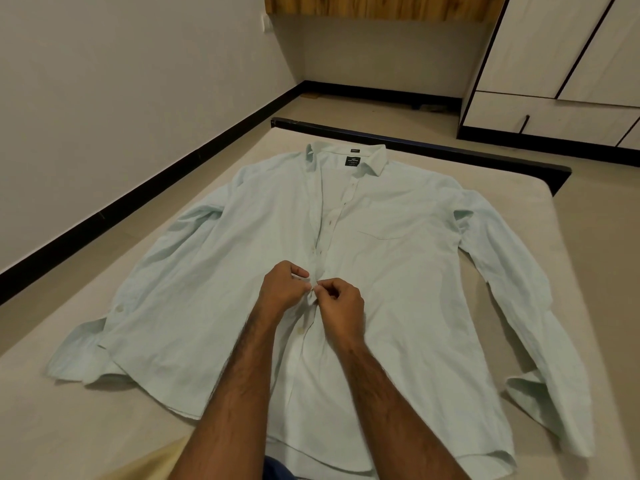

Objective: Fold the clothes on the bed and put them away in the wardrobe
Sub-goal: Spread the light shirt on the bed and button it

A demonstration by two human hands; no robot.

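A pale mint long-sleeved shirt (398, 271) lies face up and spread flat on the bed (104, 410), collar at the far end, sleeves stretched out to both sides. Its upper placket hangs unbuttoned near the collar; lower down it looks closed. My left hand (282, 289) and my right hand (341, 306) meet at the placket in the shirt's middle. Both pinch the fabric edges around a button there, fingertips touching. A chest pocket (384, 237) shows on the right panel.
The white wardrobe (554, 64) with dark trim stands at the far right, doors closed. A grey wall with black skirting runs along the left. The bed's dark frame edge (433, 147) lies beyond the collar, with tiled floor past it.
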